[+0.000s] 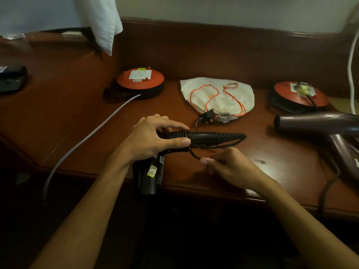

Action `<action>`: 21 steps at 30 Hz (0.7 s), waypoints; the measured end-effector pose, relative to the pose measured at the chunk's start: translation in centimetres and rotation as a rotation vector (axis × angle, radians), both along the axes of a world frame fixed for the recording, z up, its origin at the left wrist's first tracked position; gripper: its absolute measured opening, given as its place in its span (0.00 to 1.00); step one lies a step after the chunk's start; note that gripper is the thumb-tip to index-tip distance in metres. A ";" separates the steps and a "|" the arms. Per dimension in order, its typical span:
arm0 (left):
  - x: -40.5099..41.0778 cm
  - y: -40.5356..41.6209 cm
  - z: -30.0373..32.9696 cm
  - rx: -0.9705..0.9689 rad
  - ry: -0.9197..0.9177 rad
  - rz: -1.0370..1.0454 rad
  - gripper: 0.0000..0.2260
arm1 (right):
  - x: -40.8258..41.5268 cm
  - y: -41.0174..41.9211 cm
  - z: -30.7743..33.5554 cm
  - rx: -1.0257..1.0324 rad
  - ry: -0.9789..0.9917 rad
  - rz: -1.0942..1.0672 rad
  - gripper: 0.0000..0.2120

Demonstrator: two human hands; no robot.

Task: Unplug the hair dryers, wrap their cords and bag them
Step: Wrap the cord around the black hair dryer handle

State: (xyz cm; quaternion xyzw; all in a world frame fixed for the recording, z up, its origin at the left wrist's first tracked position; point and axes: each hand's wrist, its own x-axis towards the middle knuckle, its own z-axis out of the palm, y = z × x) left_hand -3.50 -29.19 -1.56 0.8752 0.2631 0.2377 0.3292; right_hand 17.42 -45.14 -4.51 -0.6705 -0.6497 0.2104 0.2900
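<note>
A black hair dryer (pixel 211 137) lies across the front of the wooden desk (pixel 77 105), its barrel hanging over the edge. My left hand (pixel 153 139) grips its handle where the cord is coiled around it. My right hand (pixel 229 165) pinches the thin black cord (pixel 194 154) just below the handle. The cord's black plug (pixel 207 115) lies loose beside the mouth of a white drawstring bag (pixel 217 96) with orange strings. A second, dark purple hair dryer (pixel 318 124) lies at the right, its cord trailing off the front edge.
Two red round socket reels stand at the back: the left reel (pixel 140 79) with a grey cable (pixel 83 140) running off the desk, the right reel (pixel 300 94) with a plug in it. A white cloth (pixel 103 20) hangs at upper left. A dark object (pixel 11 78) lies far left.
</note>
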 end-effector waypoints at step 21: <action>1.5 -1.8 0.2 0.483 0.296 -0.038 0.28 | 2.4 6.9 6.8 -0.193 -0.109 0.235 0.06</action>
